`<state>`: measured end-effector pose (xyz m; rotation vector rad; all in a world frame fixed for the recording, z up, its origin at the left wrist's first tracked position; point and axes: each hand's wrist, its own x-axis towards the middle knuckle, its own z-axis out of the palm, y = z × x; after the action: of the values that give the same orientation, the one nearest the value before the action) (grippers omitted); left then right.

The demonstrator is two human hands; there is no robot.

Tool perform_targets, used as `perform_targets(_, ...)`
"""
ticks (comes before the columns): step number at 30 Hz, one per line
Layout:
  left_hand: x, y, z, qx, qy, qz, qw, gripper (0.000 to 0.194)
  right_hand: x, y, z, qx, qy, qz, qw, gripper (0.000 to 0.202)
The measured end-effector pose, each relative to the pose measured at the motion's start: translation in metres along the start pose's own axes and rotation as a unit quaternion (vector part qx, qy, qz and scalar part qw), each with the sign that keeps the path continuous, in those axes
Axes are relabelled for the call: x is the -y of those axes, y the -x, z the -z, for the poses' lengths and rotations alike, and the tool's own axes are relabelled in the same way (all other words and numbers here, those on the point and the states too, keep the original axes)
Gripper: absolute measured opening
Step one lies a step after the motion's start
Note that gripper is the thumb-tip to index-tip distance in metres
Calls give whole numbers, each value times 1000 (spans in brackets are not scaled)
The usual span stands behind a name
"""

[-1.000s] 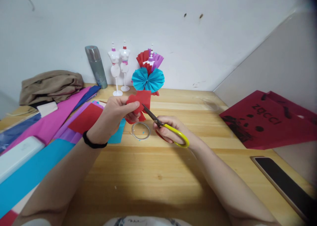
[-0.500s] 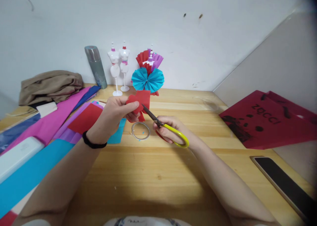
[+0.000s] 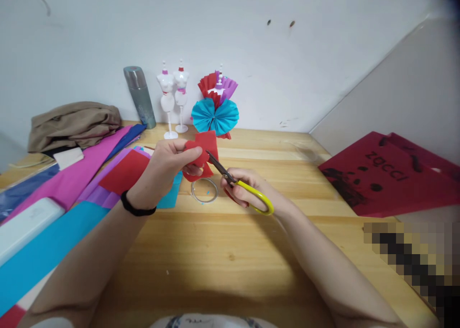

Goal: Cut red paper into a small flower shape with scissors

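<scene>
Red paper is pinched between the thumb and fingers of my left hand. Part of the sheet stands up above the fingers, and another part hangs below them. My right hand is closed round the yellow handles of a pair of scissors. The dark blades point up and left, with their tips at the right edge of the red paper by my left thumb. Beneath the paper, a clear round ring lies on the wooden table, with small blue scraps in it.
Behind my hands stand two white mannequins and one dressed in folded paper, beside a grey flask. Coloured sheets, a white case and brown cloth lie left. A red bag is right.
The red paper has shifted in my left hand, and its lower part now hangs further left and spreads wider. The scissors and both hands have hardly moved.
</scene>
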<state>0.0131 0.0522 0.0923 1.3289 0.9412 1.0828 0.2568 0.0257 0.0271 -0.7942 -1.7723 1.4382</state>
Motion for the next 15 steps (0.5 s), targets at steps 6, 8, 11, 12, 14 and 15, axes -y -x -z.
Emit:
perform_targets(6, 3, 1, -3, 20, 0, 3, 1000, 29, 2, -1, -2, -6, 0, 7, 1000, 61)
perform_targets(8, 5, 1, -4, 26, 8, 6, 1000, 28, 2, -1, -2, -8, 0, 8, 1000, 61)
perform_targets(11, 7, 0, -5, 25, 20, 15, 999, 30, 3, 0, -3, -7, -3, 12, 1000, 60)
perform_targets(12, 8, 0, -5, 24, 24, 18, 999, 31, 3, 0, -3, -7, -5, 12, 1000, 60)
perform_targets(14, 8, -1, -6, 22, 29, 22, 999, 32, 4, 0, -3, -7, -7, 14, 1000, 61)
perform_targets(15, 8, -1, -6, 22, 29, 22, 999, 32, 4, 0, -3, -7, -7, 14, 1000, 61)
